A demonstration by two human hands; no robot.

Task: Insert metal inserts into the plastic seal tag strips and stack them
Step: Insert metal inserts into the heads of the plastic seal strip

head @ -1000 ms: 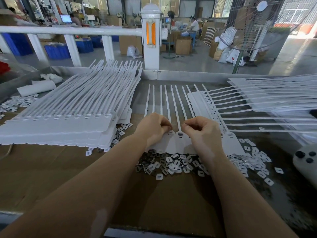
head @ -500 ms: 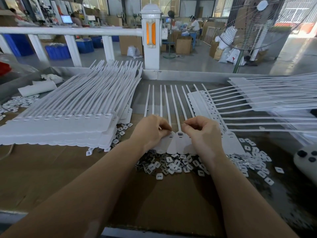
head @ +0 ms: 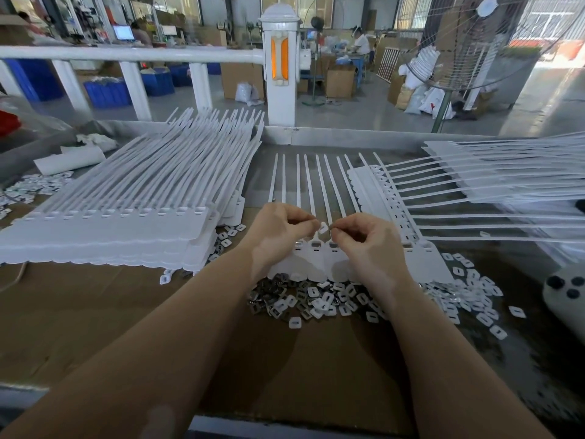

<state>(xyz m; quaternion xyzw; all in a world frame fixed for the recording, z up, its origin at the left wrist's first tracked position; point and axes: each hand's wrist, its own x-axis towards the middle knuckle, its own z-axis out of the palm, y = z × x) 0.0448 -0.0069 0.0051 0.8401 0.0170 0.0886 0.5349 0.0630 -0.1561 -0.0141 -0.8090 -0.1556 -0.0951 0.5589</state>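
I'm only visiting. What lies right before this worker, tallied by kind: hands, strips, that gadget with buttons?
Hands: 2, the left hand and the right hand
Tag strip under the hands: 1
Big stack of strips at left: 1
Small white piece pinched by the left fingers: 1
White gadget with black buttons: 1
Loose small pieces: too many to count
Total counted: 6

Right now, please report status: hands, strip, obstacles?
Left hand pinching white cap; right hand pinching something small. Tag strip flat beneath. Nothing blocking.
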